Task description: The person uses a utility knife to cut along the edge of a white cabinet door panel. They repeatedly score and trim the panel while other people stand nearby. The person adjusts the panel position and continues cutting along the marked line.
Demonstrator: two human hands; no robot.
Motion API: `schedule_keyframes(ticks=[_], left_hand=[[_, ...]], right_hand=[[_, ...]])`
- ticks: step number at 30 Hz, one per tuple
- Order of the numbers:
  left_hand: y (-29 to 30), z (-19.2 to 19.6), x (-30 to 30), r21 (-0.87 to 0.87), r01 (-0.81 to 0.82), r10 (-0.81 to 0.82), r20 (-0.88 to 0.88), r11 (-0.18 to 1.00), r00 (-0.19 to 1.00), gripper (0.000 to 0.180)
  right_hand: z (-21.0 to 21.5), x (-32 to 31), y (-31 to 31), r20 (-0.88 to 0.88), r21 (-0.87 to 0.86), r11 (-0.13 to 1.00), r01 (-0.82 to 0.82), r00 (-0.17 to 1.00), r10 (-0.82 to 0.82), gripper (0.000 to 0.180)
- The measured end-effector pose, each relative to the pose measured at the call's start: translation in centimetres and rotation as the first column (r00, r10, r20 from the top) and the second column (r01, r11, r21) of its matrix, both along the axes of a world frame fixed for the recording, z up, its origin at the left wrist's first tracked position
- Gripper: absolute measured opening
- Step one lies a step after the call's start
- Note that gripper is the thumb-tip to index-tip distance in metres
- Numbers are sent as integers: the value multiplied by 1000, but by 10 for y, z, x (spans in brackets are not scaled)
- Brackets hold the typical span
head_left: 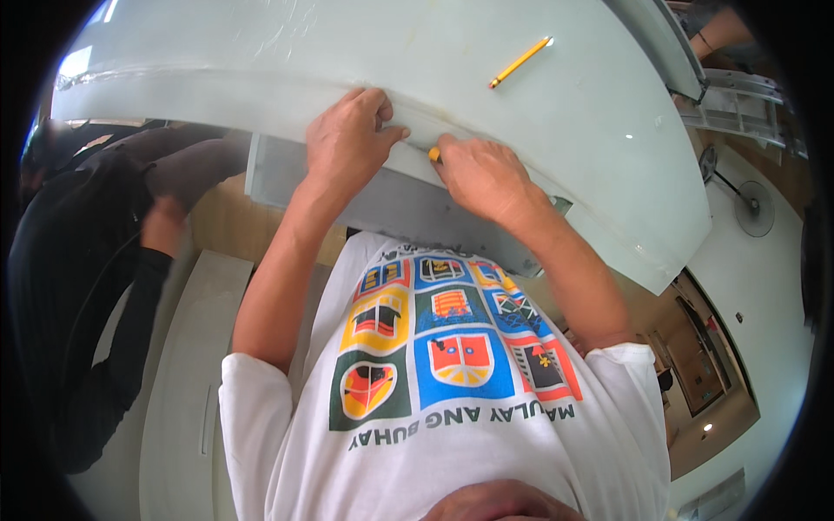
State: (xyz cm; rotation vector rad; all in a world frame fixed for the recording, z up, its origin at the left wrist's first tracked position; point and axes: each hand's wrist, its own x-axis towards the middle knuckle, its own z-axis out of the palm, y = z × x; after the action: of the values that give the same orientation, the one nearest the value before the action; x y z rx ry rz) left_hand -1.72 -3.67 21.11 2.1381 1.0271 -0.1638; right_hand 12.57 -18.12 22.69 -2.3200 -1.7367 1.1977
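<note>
A large pale glossy panel (pixel 434 52) spans the top of the view, with a raised strip (pixel 417 108) along its near side. My left hand (pixel 343 139) rests at this strip, fingers curled down on it and thumb apart from them. To its right, my right hand (pixel 486 178) is closed around a small tool with a yellow end (pixel 435 154); the rest of the tool is hidden in the fingers. The yellow end points toward my left thumb. Farther up the panel lies a yellow pencil (pixel 519 62).
At the left, a person in dark clothing (pixel 78 260) stands close to the panel. Another person's arm (pixel 725 33) shows at the upper right, by a metal ladder (pixel 738 104). A grey box-like edge (pixel 391 204) sits below the panel. A fan (pixel 754 208) stands at right.
</note>
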Motion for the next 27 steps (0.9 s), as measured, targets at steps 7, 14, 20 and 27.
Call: schedule_keyframes(ticks=[7,14,20,27], left_hand=[[-6,0,-1,30,1,0,-26,1000,1000,32],[-7,-3,0,44,-33,35,-40,998,999,33],[-2,-1,7,-2,-60,59,-102,998,993,34],[1,-5,3,11,-41,42,-107,999,993,35]], right_hand=[[7,-8,3,-34,-66,995,68,997,-70,20],[3,-7,0,-54,5,999,54,997,-54,12],[8,2,3,-74,-4,999,51,996,-51,20],[17,9,-12,-82,-48,996,72,994,-76,22]])
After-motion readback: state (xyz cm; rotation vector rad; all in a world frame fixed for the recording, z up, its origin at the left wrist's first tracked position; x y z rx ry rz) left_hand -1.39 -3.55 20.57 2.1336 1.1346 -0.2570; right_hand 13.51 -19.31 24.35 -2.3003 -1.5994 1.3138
